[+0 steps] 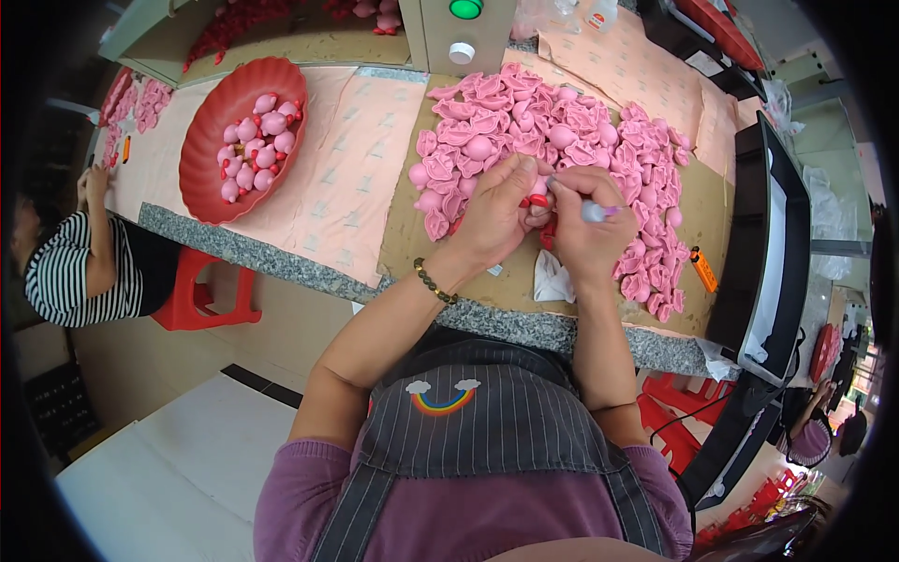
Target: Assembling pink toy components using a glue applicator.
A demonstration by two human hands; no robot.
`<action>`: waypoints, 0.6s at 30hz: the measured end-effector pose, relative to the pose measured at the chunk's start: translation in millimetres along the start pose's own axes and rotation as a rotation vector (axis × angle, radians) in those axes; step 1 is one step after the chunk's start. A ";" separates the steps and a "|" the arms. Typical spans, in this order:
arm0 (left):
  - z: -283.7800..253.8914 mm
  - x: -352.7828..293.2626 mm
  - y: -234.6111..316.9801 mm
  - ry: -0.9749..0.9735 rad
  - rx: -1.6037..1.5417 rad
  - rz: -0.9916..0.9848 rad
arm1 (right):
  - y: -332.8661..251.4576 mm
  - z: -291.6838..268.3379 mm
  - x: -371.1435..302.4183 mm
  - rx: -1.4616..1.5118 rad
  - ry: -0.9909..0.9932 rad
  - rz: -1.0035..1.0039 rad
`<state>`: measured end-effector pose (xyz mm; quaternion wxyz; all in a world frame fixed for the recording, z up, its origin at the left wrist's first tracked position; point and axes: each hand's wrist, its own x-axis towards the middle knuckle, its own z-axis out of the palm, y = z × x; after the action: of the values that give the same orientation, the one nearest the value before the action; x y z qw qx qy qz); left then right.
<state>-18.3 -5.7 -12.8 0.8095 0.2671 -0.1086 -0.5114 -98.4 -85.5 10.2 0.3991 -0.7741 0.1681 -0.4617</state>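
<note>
My left hand (pixel 501 211) is closed around a small pink figure with red parts (pixel 538 199), mostly hidden by the fingers. Fingertips of my right hand (pixel 595 244) meet it there, close to the left thumb. Tucked in the right hand is a small translucent bottle (pixel 594 212) with a purple end. Behind and around both hands spreads a heap of soft pink pieces (pixel 487 98), some rounded like balls and others ruffled. Below the hands, a red piece (pixel 548 232) and a crumpled white tissue (pixel 552 279) lie on the cardboard.
A red oval basin (pixel 201 178) at the left holds several pink figures with red parts. An orange lighter (pixel 702 269) lies right of the heap, near a long black tray (pixel 754 244). Behind stands a machine with a green button (pixel 465 8). Another person (pixel 89 253) sits far left.
</note>
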 end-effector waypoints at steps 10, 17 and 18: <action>-7.9 4.7 -6.6 -0.035 0.068 0.047 | -1.0 4.6 1.7 -0.148 -0.039 -0.184; -0.6 3.4 -3.5 -0.001 0.036 0.018 | -1.5 -1.2 1.2 0.057 -0.034 0.156; 1.7 2.2 -3.5 0.035 0.024 -0.007 | -1.2 -1.8 0.7 0.058 -0.035 0.155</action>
<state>-20.7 -9.3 -13.5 0.8063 0.2862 -0.0995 -0.5080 -99.8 -86.0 12.0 0.4588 -0.7548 0.2071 -0.4205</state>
